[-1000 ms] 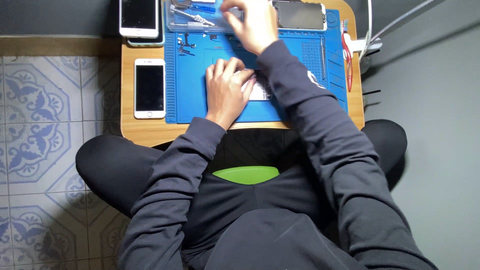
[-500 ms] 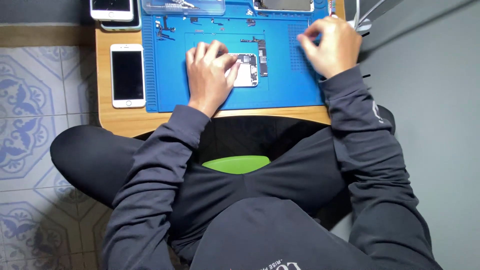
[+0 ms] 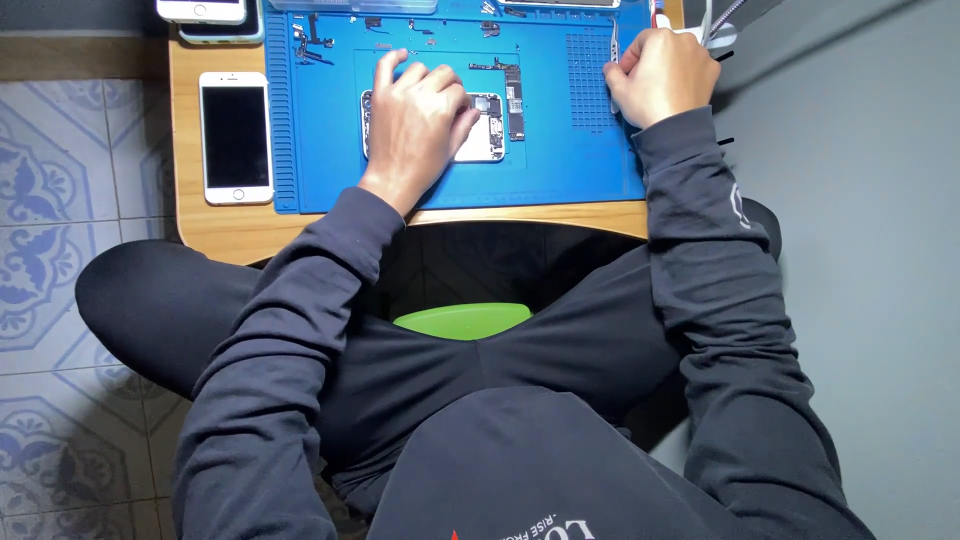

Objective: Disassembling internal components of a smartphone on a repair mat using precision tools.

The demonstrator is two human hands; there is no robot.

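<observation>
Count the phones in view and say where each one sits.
4, maybe more hidden beyond the top edge: an opened phone under the left hand, a white phone left of the blue mat, two stacked phones at top left.

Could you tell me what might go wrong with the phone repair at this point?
The left hand lies flat on the opened phone, so it might press its exposed insides. Small loose parts are scattered on the blue mat and could be swept off by a sleeve. The right hand grips tweezers, whose points could scratch something.
</observation>
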